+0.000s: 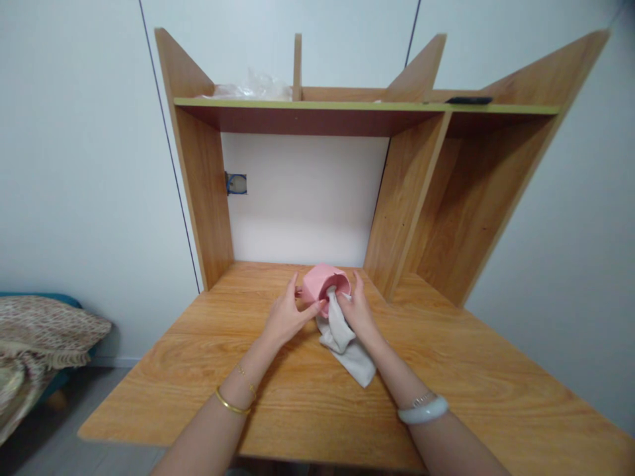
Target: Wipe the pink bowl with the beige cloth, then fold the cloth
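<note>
Over desk (288, 416) | left hand (288, 317): cup (315, 283) | right hand (359, 312): cloth (341, 336) | front edge (322, 459) well apart

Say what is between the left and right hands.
Head view: a pink faceted container and a pale grey fabric cloth, partly inside the container's opening, are between the left hand and right hand.

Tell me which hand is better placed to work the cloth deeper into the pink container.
Probably the right. The right hand has its thumb at the pale cloth, by the container's open mouth, while the left hand is busy holding the pink container from its other side.
</note>
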The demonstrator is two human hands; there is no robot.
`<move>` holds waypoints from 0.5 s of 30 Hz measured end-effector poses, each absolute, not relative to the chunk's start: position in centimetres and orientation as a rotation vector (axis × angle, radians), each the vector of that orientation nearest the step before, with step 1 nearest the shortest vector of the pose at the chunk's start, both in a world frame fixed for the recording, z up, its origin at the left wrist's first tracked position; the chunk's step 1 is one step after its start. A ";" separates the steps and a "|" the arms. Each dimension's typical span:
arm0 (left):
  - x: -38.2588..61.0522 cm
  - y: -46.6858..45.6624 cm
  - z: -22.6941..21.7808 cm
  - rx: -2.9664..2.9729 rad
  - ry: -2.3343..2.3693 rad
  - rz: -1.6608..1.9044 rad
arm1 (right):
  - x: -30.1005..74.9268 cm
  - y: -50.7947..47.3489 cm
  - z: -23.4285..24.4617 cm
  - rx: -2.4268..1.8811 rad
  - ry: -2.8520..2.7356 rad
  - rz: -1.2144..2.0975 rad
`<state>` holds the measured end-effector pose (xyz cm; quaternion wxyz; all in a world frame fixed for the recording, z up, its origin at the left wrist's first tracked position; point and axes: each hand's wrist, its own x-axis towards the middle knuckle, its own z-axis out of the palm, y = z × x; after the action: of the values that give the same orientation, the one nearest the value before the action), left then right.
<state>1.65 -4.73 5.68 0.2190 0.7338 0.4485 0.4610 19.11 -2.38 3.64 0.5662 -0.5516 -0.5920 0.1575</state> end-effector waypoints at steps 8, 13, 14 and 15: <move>2.7 -5.6 5.5 1.997 1.023 1.229 | 18.4 -1.3 2.8 -1.067 -1.278 0.563; 2.9 -5.7 5.2 2.010 0.936 1.325 | 18.2 -1.1 2.2 -1.132 -1.326 0.559; 2.9 -5.7 5.2 2.012 0.939 1.333 | 18.2 -1.0 2.1 -1.137 -1.336 0.556; 2.9 -5.6 5.1 2.011 0.954 1.335 | 18.2 -1.0 2.1 -1.139 -1.345 0.553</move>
<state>2.89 -5.64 5.12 0.2695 0.7462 0.3538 0.4953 18.22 -0.96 2.07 0.6028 -0.4921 -0.5809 0.2389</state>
